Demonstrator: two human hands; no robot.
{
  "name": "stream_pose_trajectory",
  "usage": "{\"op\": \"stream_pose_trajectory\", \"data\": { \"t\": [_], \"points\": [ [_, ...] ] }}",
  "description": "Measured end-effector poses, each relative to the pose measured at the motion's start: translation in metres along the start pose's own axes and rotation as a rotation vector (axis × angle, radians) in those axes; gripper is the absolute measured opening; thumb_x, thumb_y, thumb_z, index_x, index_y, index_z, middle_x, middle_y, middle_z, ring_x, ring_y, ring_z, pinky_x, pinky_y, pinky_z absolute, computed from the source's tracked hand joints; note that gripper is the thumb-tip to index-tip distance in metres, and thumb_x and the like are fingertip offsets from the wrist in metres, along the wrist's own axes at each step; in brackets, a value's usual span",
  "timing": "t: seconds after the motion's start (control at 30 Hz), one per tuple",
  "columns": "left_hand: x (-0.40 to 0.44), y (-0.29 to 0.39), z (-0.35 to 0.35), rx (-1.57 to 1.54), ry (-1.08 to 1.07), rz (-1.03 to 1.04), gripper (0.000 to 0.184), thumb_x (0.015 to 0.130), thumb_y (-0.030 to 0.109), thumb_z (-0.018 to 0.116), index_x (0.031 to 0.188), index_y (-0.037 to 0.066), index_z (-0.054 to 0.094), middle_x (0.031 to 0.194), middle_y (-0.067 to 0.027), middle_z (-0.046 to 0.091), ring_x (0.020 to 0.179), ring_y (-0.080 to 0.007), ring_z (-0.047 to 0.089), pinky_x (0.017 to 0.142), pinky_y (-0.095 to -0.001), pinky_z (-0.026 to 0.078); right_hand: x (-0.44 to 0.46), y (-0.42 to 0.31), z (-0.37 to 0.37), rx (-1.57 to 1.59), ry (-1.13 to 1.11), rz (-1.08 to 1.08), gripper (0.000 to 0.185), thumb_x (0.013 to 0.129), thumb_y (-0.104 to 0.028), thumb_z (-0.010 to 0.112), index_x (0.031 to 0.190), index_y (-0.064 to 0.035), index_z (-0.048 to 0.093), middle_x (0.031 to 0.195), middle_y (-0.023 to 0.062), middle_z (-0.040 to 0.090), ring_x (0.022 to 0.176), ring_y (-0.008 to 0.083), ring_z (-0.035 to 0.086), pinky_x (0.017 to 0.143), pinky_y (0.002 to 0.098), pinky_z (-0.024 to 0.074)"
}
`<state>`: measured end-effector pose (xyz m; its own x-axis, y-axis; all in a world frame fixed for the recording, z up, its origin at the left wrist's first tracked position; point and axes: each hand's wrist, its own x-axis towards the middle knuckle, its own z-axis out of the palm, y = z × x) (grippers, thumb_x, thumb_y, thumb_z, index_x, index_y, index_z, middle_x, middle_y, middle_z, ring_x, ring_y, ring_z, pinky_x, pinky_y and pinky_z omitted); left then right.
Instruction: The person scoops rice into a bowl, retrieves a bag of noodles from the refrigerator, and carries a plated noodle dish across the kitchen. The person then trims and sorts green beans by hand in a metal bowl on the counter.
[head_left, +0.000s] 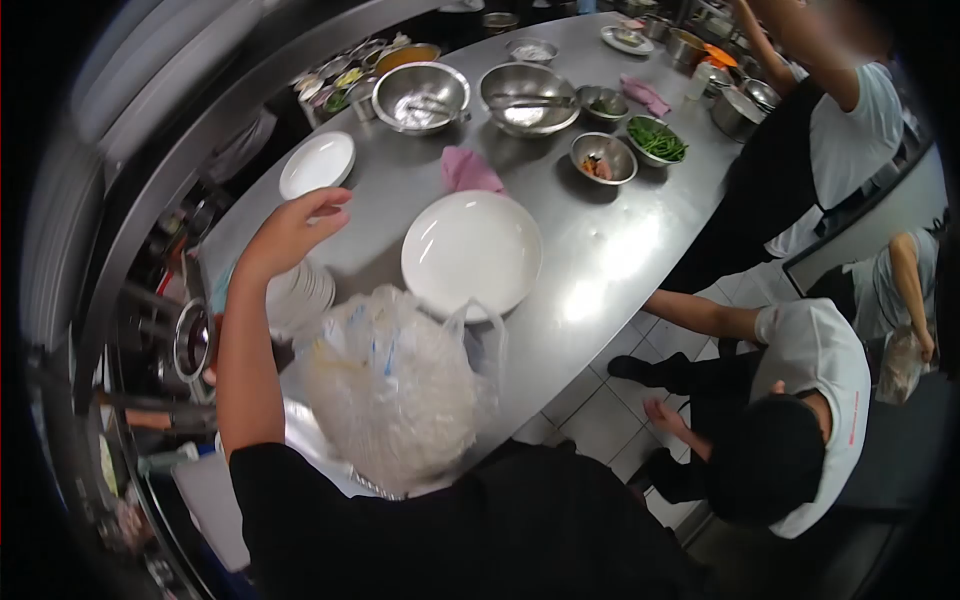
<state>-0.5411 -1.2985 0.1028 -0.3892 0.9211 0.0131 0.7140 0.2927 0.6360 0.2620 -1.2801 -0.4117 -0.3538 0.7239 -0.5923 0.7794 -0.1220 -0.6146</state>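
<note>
My left hand (297,230) reaches out over the left part of the steel table (370,215). Its fingers are stretched and slightly curved, with nothing held in them. Just beyond the fingertips lies a small white plate (318,165). Below the hand is a stack of white plates (303,295), partly hidden by my forearm and a bag. A large white plate (470,250) sits to the right of the hand. Close to my body stands a bulky, clear plastic bag (395,400) with pale contents I cannot make out. My right hand is out of view.
Steel bowls (420,97) stand farther back, near a bowl of green vegetables (655,142) and a pink cloth (472,170). A co-worker in a black cap (775,460) bends down at the right. Another person (850,130) stands at the table's right side.
</note>
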Motion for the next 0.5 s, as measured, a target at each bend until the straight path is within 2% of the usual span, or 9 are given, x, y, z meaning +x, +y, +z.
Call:
{"op": "stream_pose_trajectory", "data": {
  "t": [0.07,0.1,0.13,0.2,0.3,0.37,0.5],
  "points": [
    [-0.065,0.008,0.011,-0.158,0.104,-0.054,0.040,0.094,0.025,0.062,0.127,0.003,0.057,0.119,-0.0088,0.063,0.110,-0.0192,0.059,0.092,-0.0306,0.046,0.022,0.007,-0.006,0.032,0.013,0.014,0.029,0.086,-0.027,0.057,0.080,0.0012,0.065,0.070,0.0188,0.060,0.074,0.0336,0.064,0.070,0.0447,0.0490],
    [-0.095,0.003,0.020,-0.151,0.120,-0.085,0.040,0.094,0.025,0.062,0.127,0.003,0.057,0.119,-0.0088,0.063,0.110,-0.0192,0.059,0.092,-0.0306,0.046,0.038,0.020,0.000,-0.001,0.037,0.013,0.027,0.089,-0.027,0.056,0.082,-0.0019,0.063,0.067,0.0138,0.060,0.069,0.0260,0.063,0.064,0.0390,0.0482],
    [-0.122,-0.012,0.032,-0.184,0.239,-0.150,0.041,0.094,0.026,0.062,0.128,0.003,0.057,0.120,-0.0091,0.062,0.110,-0.0183,0.059,0.092,-0.0300,0.046,0.040,0.007,-0.007,-0.012,0.011,0.000,0.027,0.089,-0.027,0.056,0.082,-0.0019,0.063,0.067,0.0138,0.060,0.069,0.0260,0.063,0.064,0.0390,0.0482],
    [-0.172,-0.039,0.061,-0.264,0.435,-0.301,0.043,0.096,0.029,0.060,0.129,0.002,0.055,0.121,-0.0098,0.061,0.110,-0.0170,0.058,0.093,-0.0297,0.045,0.051,-0.059,-0.024,0.429,-0.188,0.393,0.024,0.092,-0.031,0.060,0.103,-0.0096,0.061,0.084,0.0043,0.066,0.076,0.0171,0.064,0.064,0.0313,0.0505],
    [-0.229,-0.063,0.113,-0.328,0.598,-0.495,0.046,0.098,0.032,0.057,0.131,0.000,0.053,0.121,-0.0110,0.061,0.113,-0.0167,0.056,0.094,-0.0292,0.044,0.041,-0.183,-0.056,0.499,-0.330,0.145,0.033,0.092,-0.035,0.061,0.109,-0.0066,0.060,0.092,0.0069,0.066,0.080,0.0184,0.065,0.067,0.0349,0.0527],
    [-0.248,-0.048,0.142,-0.362,0.721,-0.583,0.051,0.099,0.037,0.053,0.132,-0.001,0.051,0.125,-0.0129,0.059,0.116,-0.0201,0.054,0.098,-0.0300,0.042,0.036,-0.262,-0.068,0.498,-0.422,0.014,0.037,0.093,-0.036,0.061,0.115,-0.0057,0.060,0.096,0.0079,0.067,0.084,0.0191,0.065,0.070,0.0351,0.0535],
    [-0.262,-0.052,0.174,-0.482,0.799,-0.595,0.057,0.100,0.044,0.048,0.134,-0.002,0.049,0.131,-0.0154,0.055,0.121,-0.0233,0.051,0.104,-0.0316,0.037,0.023,-0.405,-0.073,0.415,-0.588,-0.327,0.044,0.098,-0.037,0.054,0.125,-0.0025,0.056,0.104,0.0101,0.066,0.093,0.0200,0.064,0.073,0.0343,0.0546]
  ]
}}
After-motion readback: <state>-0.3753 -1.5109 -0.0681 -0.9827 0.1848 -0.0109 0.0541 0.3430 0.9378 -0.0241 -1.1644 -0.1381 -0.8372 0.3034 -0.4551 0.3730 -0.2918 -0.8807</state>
